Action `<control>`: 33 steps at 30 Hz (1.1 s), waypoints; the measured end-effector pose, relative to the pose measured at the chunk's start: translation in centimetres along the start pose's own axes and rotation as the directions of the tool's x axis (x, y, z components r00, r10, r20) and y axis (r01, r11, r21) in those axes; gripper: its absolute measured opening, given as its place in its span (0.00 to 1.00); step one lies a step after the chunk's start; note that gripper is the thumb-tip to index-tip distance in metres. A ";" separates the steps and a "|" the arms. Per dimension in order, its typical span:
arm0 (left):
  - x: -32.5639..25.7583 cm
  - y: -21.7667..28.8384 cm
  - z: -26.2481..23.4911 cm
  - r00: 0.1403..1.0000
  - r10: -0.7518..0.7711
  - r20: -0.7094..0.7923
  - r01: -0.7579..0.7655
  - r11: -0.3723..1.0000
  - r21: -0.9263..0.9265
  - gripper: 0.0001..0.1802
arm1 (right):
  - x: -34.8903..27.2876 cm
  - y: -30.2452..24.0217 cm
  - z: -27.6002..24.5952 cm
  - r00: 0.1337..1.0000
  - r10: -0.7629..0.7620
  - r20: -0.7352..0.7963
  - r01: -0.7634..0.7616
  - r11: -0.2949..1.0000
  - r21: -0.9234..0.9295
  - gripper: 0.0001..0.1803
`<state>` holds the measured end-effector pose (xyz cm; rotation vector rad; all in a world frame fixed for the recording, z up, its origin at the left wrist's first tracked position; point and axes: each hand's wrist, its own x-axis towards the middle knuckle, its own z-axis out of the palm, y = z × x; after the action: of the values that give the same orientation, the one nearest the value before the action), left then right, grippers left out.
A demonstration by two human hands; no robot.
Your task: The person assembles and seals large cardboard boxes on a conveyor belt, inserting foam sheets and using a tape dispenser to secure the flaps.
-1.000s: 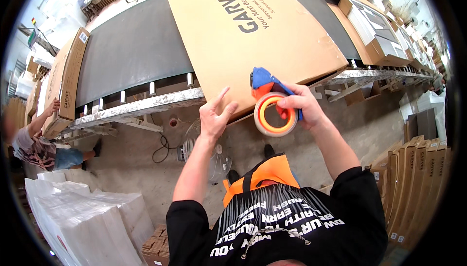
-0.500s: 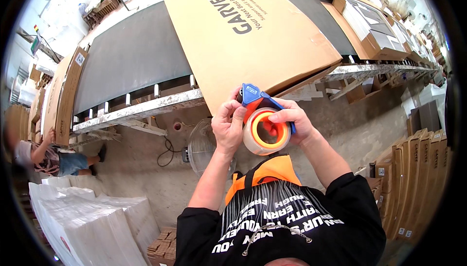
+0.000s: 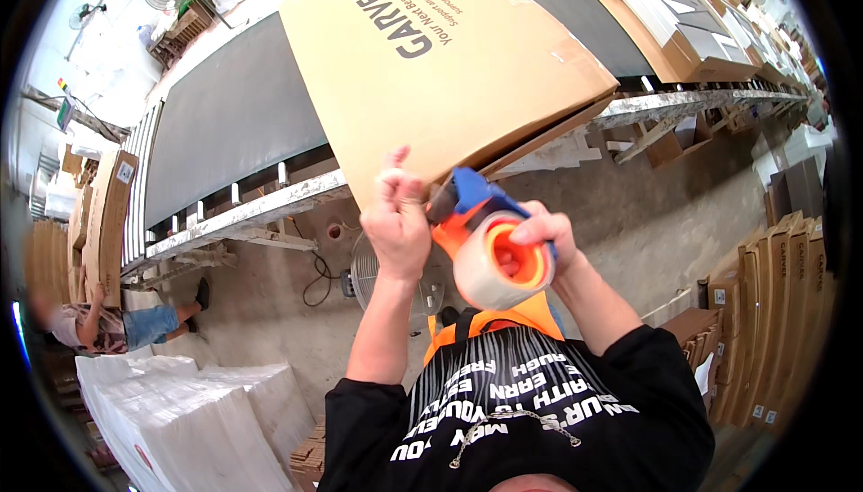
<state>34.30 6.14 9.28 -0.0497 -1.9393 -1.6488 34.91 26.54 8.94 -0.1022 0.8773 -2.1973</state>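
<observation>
My right hand (image 3: 548, 238) grips a blue and orange tape dispenser (image 3: 475, 193) from its right side, the thumb over the orange hub. A wide roll of clear tape (image 3: 485, 278) sits on that hub. Left of the dispenser's head, my left hand (image 3: 395, 231) is raised with one finger pointing up and the others bent. Motion smears those fingers, so whether they pinch anything is unclear. Just beyond both hands lies a large flat cardboard box (image 3: 431, 69) on the conveyor (image 3: 238, 123). A dark gap runs along the box's near right edge.
A floor fan (image 3: 364, 281) stands under the conveyor's near rail. White wrapped stacks (image 3: 189, 411) are at lower left, upright cartons (image 3: 764, 321) at right. Far left, another person (image 3: 117, 326) is beside a carton (image 3: 112, 213). An open box with white panels (image 3: 670, 20) lies farther right.
My left hand has come away from the dispenser's head, moving left and lifting a finger. The dispenser has tilted and shifted slightly right and down in my right hand. The view has shifted slightly.
</observation>
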 end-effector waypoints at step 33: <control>0.9 -13.4 -6.2 0.893 0.051 0.448 -0.400 0.548 0.735 0.64 | 17.0 -2.2 9.7 0.920 -0.286 -0.267 -0.386 -0.557 -0.735 0.21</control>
<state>30.81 -2.92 -1.85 -0.2674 -2.6850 -0.4377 24.55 10.68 14.45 -0.4847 2.8732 -0.1563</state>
